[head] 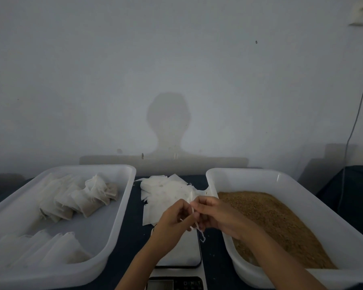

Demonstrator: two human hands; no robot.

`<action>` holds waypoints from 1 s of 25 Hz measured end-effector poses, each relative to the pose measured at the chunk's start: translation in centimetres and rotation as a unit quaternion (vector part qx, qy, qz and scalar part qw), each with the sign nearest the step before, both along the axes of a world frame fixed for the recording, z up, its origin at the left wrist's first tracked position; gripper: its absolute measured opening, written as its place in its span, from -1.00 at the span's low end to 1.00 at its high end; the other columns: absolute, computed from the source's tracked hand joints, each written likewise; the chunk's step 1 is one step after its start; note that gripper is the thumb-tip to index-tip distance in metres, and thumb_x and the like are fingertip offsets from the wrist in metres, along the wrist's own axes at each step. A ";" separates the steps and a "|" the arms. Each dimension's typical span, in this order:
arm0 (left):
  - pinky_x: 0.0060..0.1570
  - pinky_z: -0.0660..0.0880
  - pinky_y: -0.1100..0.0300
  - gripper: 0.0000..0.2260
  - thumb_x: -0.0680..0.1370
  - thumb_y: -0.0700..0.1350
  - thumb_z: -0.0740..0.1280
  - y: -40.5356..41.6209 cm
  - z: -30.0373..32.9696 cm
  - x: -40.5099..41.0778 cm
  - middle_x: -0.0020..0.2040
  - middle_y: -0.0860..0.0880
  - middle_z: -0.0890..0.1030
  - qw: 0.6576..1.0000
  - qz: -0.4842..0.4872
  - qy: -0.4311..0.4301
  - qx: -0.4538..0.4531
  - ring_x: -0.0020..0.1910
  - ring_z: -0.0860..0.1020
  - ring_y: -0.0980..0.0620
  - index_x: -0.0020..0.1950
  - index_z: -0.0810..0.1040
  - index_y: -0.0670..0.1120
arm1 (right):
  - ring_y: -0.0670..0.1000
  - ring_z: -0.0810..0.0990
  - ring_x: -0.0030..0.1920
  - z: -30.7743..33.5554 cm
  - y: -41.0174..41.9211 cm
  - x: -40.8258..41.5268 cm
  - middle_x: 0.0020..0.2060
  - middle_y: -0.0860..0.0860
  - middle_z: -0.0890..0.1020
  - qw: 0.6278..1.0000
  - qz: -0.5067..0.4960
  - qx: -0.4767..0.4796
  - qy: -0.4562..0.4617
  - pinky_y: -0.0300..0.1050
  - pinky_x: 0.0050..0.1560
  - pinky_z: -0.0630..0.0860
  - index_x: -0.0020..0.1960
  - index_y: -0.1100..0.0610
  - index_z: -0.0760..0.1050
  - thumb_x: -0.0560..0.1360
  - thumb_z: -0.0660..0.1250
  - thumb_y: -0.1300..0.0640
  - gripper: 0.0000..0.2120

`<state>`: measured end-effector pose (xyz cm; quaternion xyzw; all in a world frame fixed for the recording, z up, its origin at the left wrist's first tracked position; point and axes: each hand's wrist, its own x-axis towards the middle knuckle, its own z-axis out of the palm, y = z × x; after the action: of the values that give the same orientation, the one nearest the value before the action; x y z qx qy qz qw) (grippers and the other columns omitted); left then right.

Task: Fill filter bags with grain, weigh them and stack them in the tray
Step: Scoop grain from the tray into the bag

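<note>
Both hands meet above the scale (pixel 182 254) at the table's middle. My left hand (pixel 172 218) and my right hand (pixel 212 214) pinch one white filter bag (pixel 190 198) between them, and its drawstring (pixel 200 234) dangles below the fingers. A loose pile of empty filter bags (pixel 161 195) lies behind the hands. The white tray on the left (pixel 122 206) holds several filled bags (pixel 80 199) in overlapping rows. The white tray on the right (pixel 291 185) holds brown grain (pixel 270 222).
The scale's display (pixel 174 284) sits at the bottom edge, its reading unreadable. A dark cloth (pixel 132 233) covers the table between the trays. A grey wall stands close behind, with a thin cable (pixel 356 122) hanging at the right.
</note>
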<state>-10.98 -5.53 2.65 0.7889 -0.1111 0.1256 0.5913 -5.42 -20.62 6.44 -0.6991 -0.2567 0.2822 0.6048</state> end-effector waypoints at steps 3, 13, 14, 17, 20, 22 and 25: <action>-0.21 0.51 0.25 -0.90 0.58 -0.20 0.28 -0.3 -0.3 0.1 -0.30 0.04 0.59 1.000 -0.001 0.012 -0.010 -0.27 0.56 0.09 -0.13 0.47 -0.18 | 0.01 0.51 -0.30 -0.1 -0.3 -0.7 -0.29 0.08 0.53 1.000 -0.015 0.020 -0.012 -0.14 -0.23 0.49 -0.15 0.21 0.43 0.61 0.18 0.18 -0.81; -0.31 0.49 -0.03 -0.82 0.58 -0.29 0.22 -2.0 0.3 1.1 -0.31 -0.09 0.47 0.990 0.120 -0.073 0.015 -0.35 0.44 -0.10 -0.11 0.31 -0.04 | -0.05 0.52 -0.36 -0.2 -1.3 -0.9 -0.37 0.05 0.58 0.974 -0.148 -0.027 -0.167 -0.20 -0.25 0.48 -0.13 0.29 0.49 0.59 0.23 0.17 -0.79; -0.34 0.47 -0.01 -0.79 0.58 -0.29 0.21 -2.5 0.8 1.2 -0.32 -0.05 0.46 0.986 0.135 -0.098 0.030 -0.37 0.43 -0.05 -0.11 0.29 0.00 | -0.04 0.50 -0.37 -0.1 -1.7 -0.7 -0.42 0.01 0.57 0.969 -0.173 -0.031 -0.176 -0.19 -0.26 0.47 -0.19 0.23 0.50 0.58 0.24 0.19 -0.80; -0.40 0.42 0.09 -0.81 0.58 -0.27 0.21 -4.3 2.2 1.7 -0.31 0.01 0.46 0.943 0.148 -0.223 0.197 -0.40 0.42 0.04 -0.16 0.40 -0.02 | -0.11 0.46 -0.46 0.6 -3.4 -0.4 -0.52 -0.06 0.52 0.948 -0.234 -0.044 -0.209 -0.28 -0.38 0.41 -0.32 0.17 0.47 0.54 0.25 0.23 -0.75; -0.34 0.40 0.21 -0.86 0.58 -0.25 0.22 -6.7 3.2 2.5 -0.24 0.02 0.47 0.925 0.119 -0.247 0.264 -0.31 0.42 0.08 -0.13 0.51 -0.10 | -0.13 0.43 -0.51 1.8 -6.0 0.0 -0.57 -0.08 0.48 0.928 -0.283 -0.080 -0.229 -0.34 -0.45 0.37 -0.40 0.14 0.43 0.50 0.25 0.25 -0.70; -0.24 0.42 0.21 -0.86 0.61 -0.15 0.19 -8.6 3.3 3.0 -0.17 0.03 0.48 0.934 0.091 -0.230 0.256 -0.21 0.42 0.10 -0.08 0.52 -0.10 | -0.09 0.46 -0.50 2.3 -8.0 0.3 -0.54 -0.04 0.51 0.934 -0.285 -0.088 -0.197 -0.27 -0.44 0.39 -0.41 0.14 0.43 0.50 0.24 0.26 -0.69; -0.12 0.38 0.32 -0.75 0.58 0.09 0.18 -11.3 2.4 3.5 -0.08 0.10 0.46 0.933 0.070 -0.206 0.286 -0.11 0.40 0.15 -0.03 0.51 -0.06 | -0.03 0.51 -0.44 2.0 -10.9 0.6 -0.43 0.04 0.55 0.959 -0.257 -0.067 -0.099 -0.19 -0.39 0.43 -0.31 0.16 0.47 0.60 0.16 0.12 -0.66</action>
<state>-7.47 -16.79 5.10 0.8873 -0.2062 0.2890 0.2945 -4.80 -31.51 8.44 -0.8046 -0.1073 0.0633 0.5805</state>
